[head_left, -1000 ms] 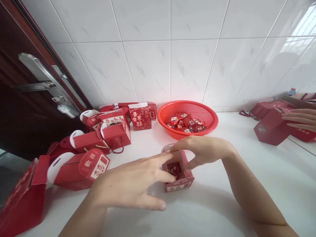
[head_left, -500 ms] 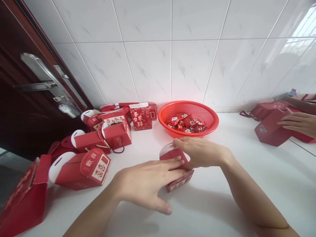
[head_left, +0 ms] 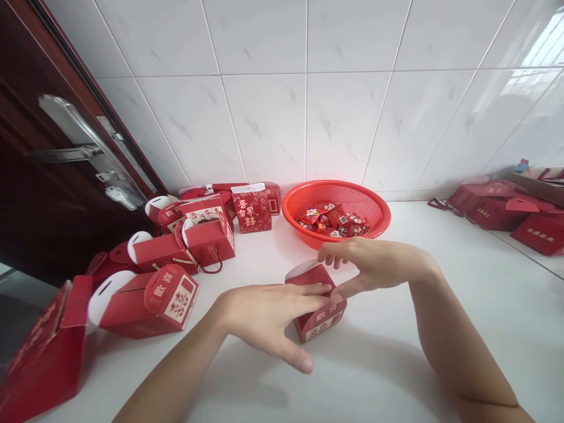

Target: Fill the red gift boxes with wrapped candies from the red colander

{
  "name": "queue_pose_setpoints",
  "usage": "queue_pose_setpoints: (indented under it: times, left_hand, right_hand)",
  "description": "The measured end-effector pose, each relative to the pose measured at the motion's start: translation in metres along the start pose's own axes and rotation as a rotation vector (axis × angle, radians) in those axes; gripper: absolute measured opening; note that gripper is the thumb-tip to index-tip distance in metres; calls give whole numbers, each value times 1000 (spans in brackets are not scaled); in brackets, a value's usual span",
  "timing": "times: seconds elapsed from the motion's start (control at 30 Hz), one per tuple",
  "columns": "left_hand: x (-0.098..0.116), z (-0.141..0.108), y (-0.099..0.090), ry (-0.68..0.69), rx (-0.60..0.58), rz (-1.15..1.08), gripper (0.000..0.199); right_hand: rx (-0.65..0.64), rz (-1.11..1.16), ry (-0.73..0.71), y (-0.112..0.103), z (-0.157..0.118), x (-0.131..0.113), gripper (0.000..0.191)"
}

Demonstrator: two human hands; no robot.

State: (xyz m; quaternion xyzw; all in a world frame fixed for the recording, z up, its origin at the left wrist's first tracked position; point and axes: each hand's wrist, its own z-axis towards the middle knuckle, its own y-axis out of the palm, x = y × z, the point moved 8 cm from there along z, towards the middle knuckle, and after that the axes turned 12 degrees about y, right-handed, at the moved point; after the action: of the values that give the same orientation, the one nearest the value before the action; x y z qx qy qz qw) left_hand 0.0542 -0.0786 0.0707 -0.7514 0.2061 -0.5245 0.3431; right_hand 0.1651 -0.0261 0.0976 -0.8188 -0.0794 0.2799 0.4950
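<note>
A small red gift box with pale lettering on its near end lies in front of me on the white table. Its far flap, white on the inside, stands up. My left hand stretches across the box, fingers extended flat on its upper panels and thumb spread away from it. From the right, my right hand reaches over the box with thumb and fingers apart. The thumb tip touches the box near the left fingertips, while the curled fingers hover by the raised flap. Part of the box is hidden beneath both hands.
Behind the box stands a red plastic colander holding red-wrapped sweets. Several red gift boxes crowd the left side. More red boxes lie at far right. A dark door borders the left, a tiled wall the back.
My right hand has lifted slightly off the far flap and shifted right, its thumb now at the near flap, which has folded inward. Another person's hand and a red box at far right are gone.
</note>
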Motion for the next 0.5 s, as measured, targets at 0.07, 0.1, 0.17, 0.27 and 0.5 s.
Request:
queue_pose_setpoints:
  times: [0.07, 0.1, 0.17, 0.27, 0.5]
  left_hand:
    - [0, 1, -5, 22, 34, -2, 74]
    - [1, 1, -8, 36, 57, -3, 68]
    - [1, 2, -14, 56, 108, 0, 48]
    - [-4, 2, -24, 25, 204, 57, 25]
    - [-23, -5, -42, -119, 369, 302, 36]
  right_hand:
    - [-3, 47, -8, -1, 2, 2, 63]
    - [-3, 51, -5, 0, 4, 3, 67]
    - [-7, 31, -2, 3, 9, 3, 69]
    - [-20, -26, -14, 9, 18, -1, 57]
    - [28, -128, 113, 9, 29, 6, 37]
